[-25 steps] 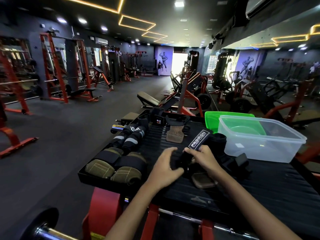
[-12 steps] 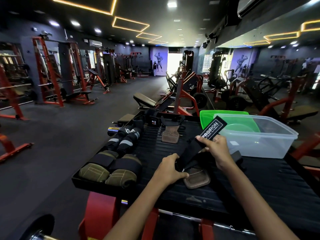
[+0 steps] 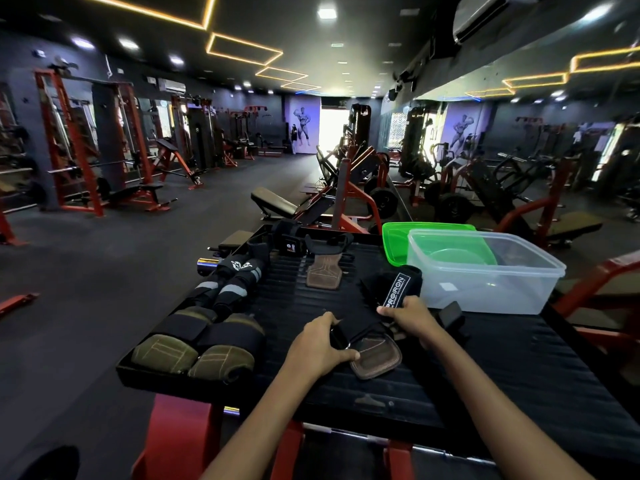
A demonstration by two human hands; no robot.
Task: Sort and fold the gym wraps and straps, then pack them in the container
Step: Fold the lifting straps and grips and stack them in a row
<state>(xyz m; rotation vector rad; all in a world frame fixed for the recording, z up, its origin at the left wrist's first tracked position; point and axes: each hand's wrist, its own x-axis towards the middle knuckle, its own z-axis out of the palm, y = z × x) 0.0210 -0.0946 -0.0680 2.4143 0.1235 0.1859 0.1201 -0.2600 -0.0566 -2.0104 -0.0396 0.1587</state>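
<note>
Since half a second before, the right hand (image 3: 410, 315) had come down, and the strap (image 3: 367, 315) with the white label, which was lifted up, now lay flat on the platform (image 3: 519, 368). The container (image 3: 485, 275) had not moved.

Far left of the container, two olive rolled wraps (image 3: 194, 355) lay at the platform's left edge, and behind them two black rolled wraps (image 3: 235, 278) with grey bands. Nearer to the container, a brown grip pad (image 3: 323, 275) lay flat. In front of the container, the left hand (image 3: 320, 346) held the strap's near end with curled fingers, thumb on its brown leather pad (image 3: 377, 356). The right hand pinched the label end, just beside the container's front wall. The clear container stood on the platform, a green lid (image 3: 398, 244) behind it, touching.
</note>
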